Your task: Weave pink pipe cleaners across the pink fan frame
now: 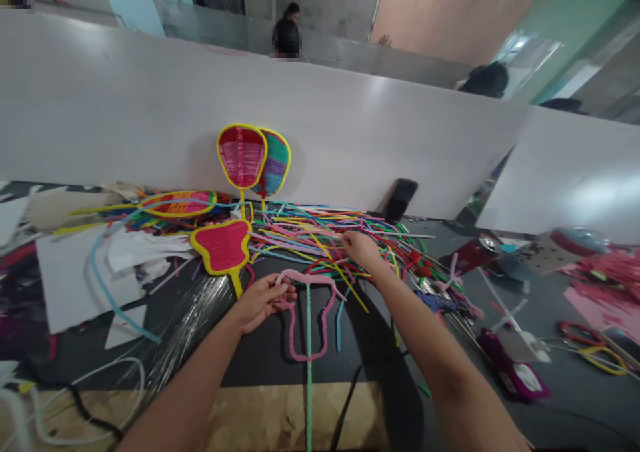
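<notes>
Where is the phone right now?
In the head view, the phone leans against the white wall right of centre, just behind the pile of coloured stems.

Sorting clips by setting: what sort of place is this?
Likely a shared craft workshop: a pile of pipe cleaners, finished woven fans leaning on a white partition, other people beyond it.

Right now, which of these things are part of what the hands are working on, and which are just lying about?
In hand:
- left hand on the pink frame
- teal stick down its middle
- right hand in the pile of pipe cleaners

Lying about:
- finished fans against the wall
- phone
- scissors
- white paper
</notes>
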Action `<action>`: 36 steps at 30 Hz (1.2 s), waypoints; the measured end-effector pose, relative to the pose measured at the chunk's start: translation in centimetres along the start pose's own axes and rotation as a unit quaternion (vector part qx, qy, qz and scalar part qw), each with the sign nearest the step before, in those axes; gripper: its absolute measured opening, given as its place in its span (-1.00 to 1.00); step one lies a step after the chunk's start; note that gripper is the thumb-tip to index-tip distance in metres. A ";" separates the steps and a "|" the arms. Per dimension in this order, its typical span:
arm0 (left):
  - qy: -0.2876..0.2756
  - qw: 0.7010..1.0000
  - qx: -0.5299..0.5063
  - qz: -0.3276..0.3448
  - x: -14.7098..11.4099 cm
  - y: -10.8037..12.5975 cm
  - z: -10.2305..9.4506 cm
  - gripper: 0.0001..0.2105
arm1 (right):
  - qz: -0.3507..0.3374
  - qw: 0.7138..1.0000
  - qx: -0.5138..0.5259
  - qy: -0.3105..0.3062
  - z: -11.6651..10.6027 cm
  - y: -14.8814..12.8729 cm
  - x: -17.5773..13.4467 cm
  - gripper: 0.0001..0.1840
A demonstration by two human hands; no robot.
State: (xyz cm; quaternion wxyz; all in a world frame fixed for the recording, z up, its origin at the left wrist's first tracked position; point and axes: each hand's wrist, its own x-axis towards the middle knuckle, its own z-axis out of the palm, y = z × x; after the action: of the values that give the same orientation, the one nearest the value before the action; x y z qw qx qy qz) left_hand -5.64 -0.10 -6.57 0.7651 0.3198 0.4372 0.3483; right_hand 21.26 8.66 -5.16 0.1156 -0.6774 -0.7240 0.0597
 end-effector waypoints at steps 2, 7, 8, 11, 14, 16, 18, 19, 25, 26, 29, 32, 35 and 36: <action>-0.004 1.000 -0.004 -0.002 -0.1 0.1 0.1 -0.82 | 0.022 0.999 -0.014 0.021 -1.3 0.6 0.7 -0.76; -0.007 1.000 -0.009 0.001 0.2 -0.1 -0.1 -0.80 | 0.049 0.997 -0.035 0.051 -3.7 1.8 1.6 -0.66; -0.008 1.000 -0.009 0.002 0.2 -0.2 -0.1 -0.80 | 0.043 0.997 -0.035 0.049 -3.5 1.6 1.5 -0.64; -0.010 1.000 -0.007 -0.001 0.2 -0.2 -0.2 -0.79 | 0.012 0.999 -0.030 0.013 -1.9 0.1 0.5 -0.64; -0.006 1.000 -0.006 -0.004 0.2 -0.2 -0.2 -0.79 | -0.005 0.999 -0.034 -0.039 0.1 -1.7 -0.9 -0.60; -0.004 1.000 -0.007 -0.005 0.1 -0.1 -0.1 -0.79 | 0.008 0.998 -0.043 -0.052 0.6 -2.1 -1.4 -0.64; -0.002 1.000 -0.007 -0.005 0.1 0.0 0.0 -0.80 | 0.024 0.997 -0.049 -0.046 0.2 -1.6 -1.5 -0.76; -0.001 1.000 -0.007 -0.006 0.1 0.0 0.1 -0.81 | 0.032 0.997 -0.051 -0.037 -0.3 -1.1 -1.3 -0.78; 0.002 1.000 -0.008 -0.005 0.2 -0.1 0.1 -0.81 | 0.086 0.993 -0.074 0.031 -2.0 2.0 -0.5 -0.67; 0.004 1.000 -0.009 -0.004 0.2 -0.1 0.1 -0.80 | 0.090 0.993 -0.074 0.031 -1.7 2.2 -0.7 -0.68; 0.004 1.000 -0.006 -0.006 0.2 -0.1 0.0 -0.79 | 0.085 0.994 -0.061 0.016 -0.2 2.6 -1.5 -0.74; 0.000 1.000 -0.002 -0.004 0.2 -0.2 -0.1 -0.79 | 0.065 0.997 -0.033 0.025 0.3 2.9 -1.9 -0.70; -0.002 1.000 0.000 0.000 0.4 -0.3 -0.3 -0.80 | 0.050 0.997 -0.008 0.054 -0.7 3.0 -1.6 -0.62; -0.003 1.000 0.000 0.000 0.4 -0.3 -0.3 -0.80 | 0.043 0.997 -0.002 0.060 -1.3 2.8 -1.4 -0.64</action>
State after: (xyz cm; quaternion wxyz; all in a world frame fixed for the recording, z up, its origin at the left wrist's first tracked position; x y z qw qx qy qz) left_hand -5.66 0.10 -7.15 0.7662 0.3208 0.4350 0.3476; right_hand 24.40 7.35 -4.75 0.1549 -0.7104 -0.6861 0.0226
